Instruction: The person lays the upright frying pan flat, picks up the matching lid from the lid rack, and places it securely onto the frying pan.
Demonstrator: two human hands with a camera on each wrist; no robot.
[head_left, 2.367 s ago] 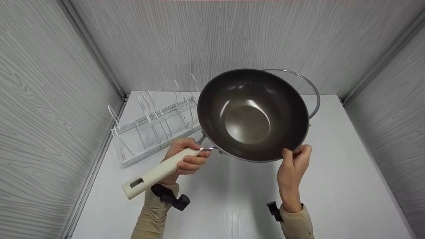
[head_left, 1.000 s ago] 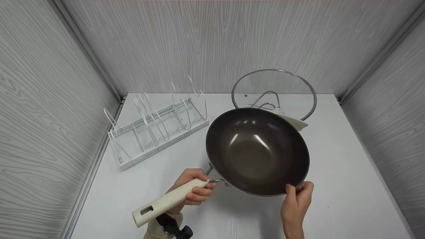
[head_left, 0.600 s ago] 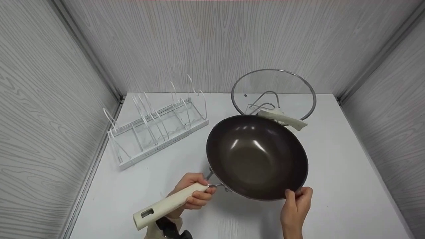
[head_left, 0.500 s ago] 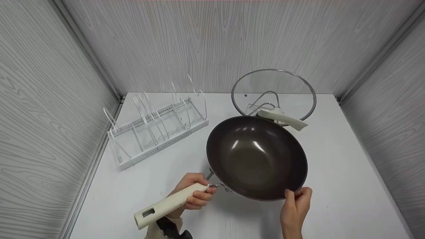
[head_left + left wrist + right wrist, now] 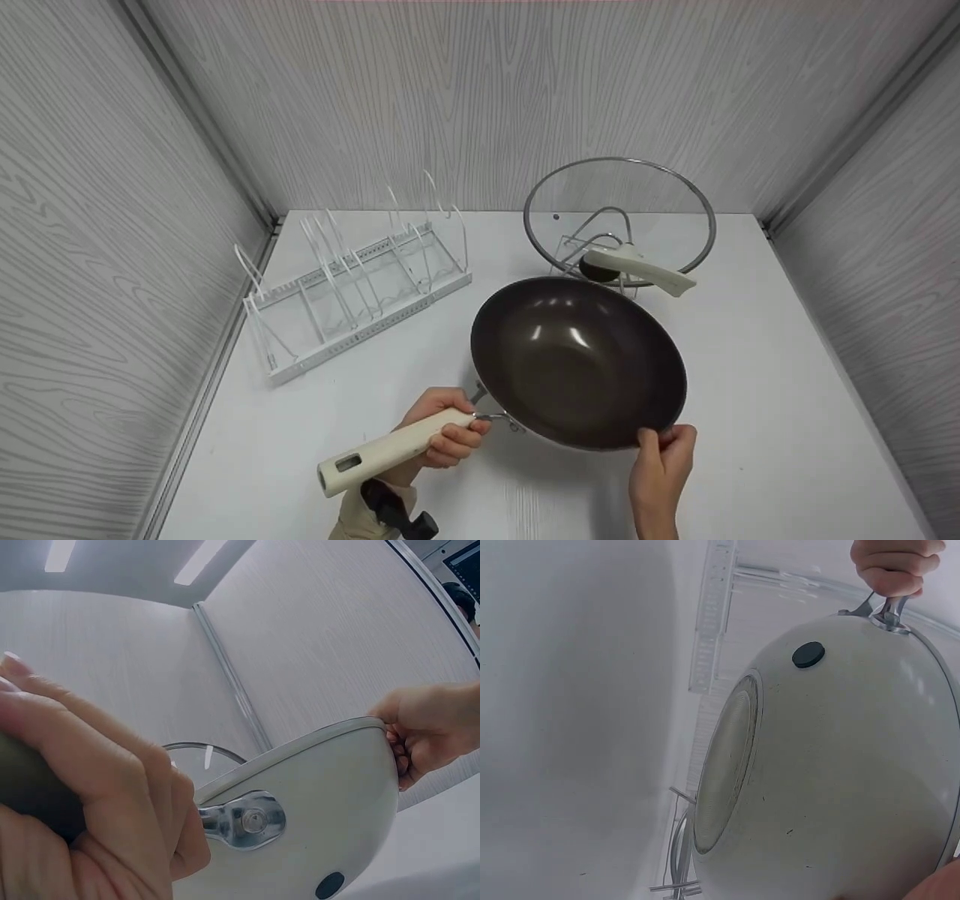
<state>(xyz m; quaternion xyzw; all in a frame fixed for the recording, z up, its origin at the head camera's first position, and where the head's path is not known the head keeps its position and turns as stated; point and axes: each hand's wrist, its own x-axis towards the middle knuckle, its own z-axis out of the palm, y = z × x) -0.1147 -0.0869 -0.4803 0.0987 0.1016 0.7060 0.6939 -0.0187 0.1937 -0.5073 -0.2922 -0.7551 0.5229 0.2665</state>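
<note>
A wok [image 5: 577, 367] with a dark inside is held above the white table, its bowl tilted toward me. Its outside is cream, with a steel bracket riveted on in the left wrist view. My left hand [image 5: 439, 405] grips the cream handle [image 5: 390, 452] close to the bowl, fingers wrapped round it. At the lower right of the bowl, my right hand [image 5: 664, 465] pinches the rim, thumb on the inner side. In the right wrist view, the wok's underside [image 5: 727, 765] shows a round base and a dark oval spot [image 5: 808, 655].
Behind the wok, a glass lid [image 5: 660, 202] with a steel rim and cream handle [image 5: 641, 270] leans upright in a small wire stand [image 5: 627, 221]. A white wire rack [image 5: 375, 328] stands at the left. Grey wood-grain panels [image 5: 480, 97] enclose the table [image 5: 765, 420].
The wok has come lower and nearer to me, uncovering the lid and stand. In the last half second it dips slightly further, and the handle's end shifts right. Both hands keep their holds.
</note>
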